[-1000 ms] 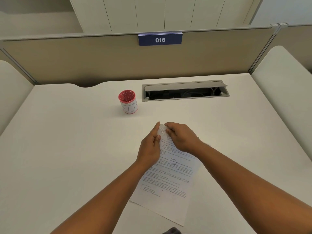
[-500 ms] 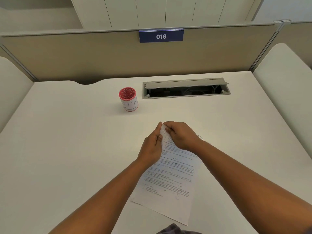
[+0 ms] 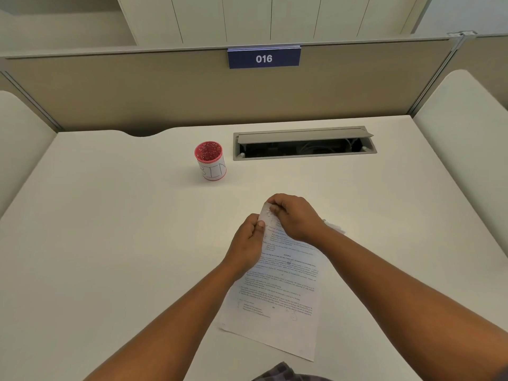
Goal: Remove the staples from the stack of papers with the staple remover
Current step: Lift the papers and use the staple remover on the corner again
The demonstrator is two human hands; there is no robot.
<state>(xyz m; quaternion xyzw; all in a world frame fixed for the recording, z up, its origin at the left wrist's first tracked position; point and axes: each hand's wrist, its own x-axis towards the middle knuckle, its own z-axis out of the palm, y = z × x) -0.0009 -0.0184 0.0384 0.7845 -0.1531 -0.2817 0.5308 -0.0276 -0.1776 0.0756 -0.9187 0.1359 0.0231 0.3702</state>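
Papers: a printed stack of papers (image 3: 277,287) lies slanted on the white desk (image 3: 110,243), its lower corner toward 6 o'clock and its upper corner lifted off the surface at the desk's middle
Left hand: the left hand (image 3: 247,243) is curled, thumb and fingers pinched on the left edge of the raised corner
Right hand: the right hand (image 3: 294,215) is closed over the top of the same corner, fingertips pressed to the sheet; whether it has a tool inside cannot be told
Staple remover: a small pale metallic object (image 3: 334,226) shows just past the right wrist at 3 o'clock of the hands, too blurred to identify
Cup: a red-rimmed cup marked BIN (image 3: 211,162) stands at 11 o'clock of the hands, well apart from them
Cable tray: an open cable tray (image 3: 303,144) sits at 1 o'clock, beside the cup
Divider: a blue 016 sign (image 3: 264,58) hangs at 12 o'clock
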